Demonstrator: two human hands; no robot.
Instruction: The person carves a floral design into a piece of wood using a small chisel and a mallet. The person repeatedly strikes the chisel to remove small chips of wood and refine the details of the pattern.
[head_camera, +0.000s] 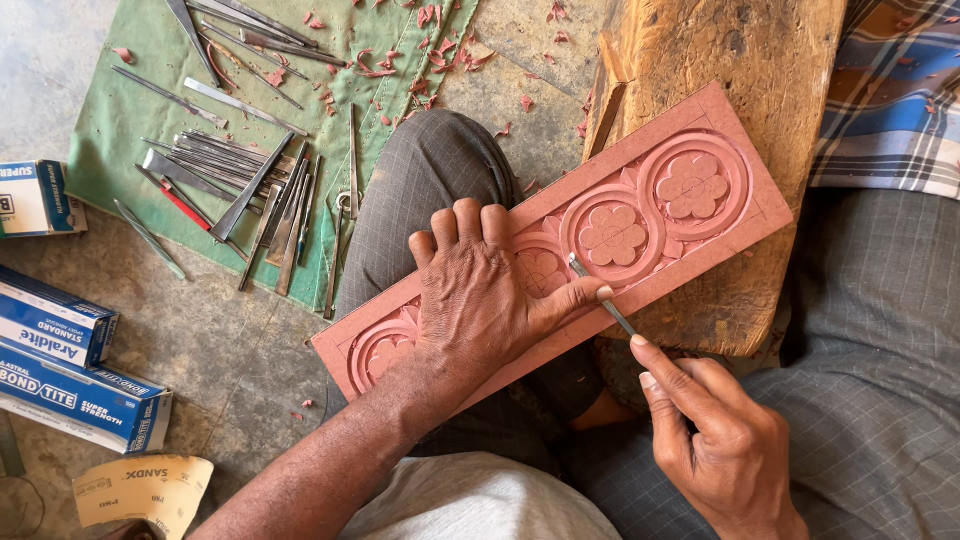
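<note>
Your left hand is bare, no glove, no ring showing; your right hand is bare too, nails short and pale; both forearms are uncovered, no sleeves in sight; you're wearing grey cloth with a fine check across your legs; a plain pale grey garment shows lower down.

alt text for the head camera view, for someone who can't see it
A person's left hand presses flat on a long reddish carved panel of flower circles, while the right hand works a thin metal tool into it. The panel rests across a knee and a wooden block; chisels lie on a green cloth.
</note>
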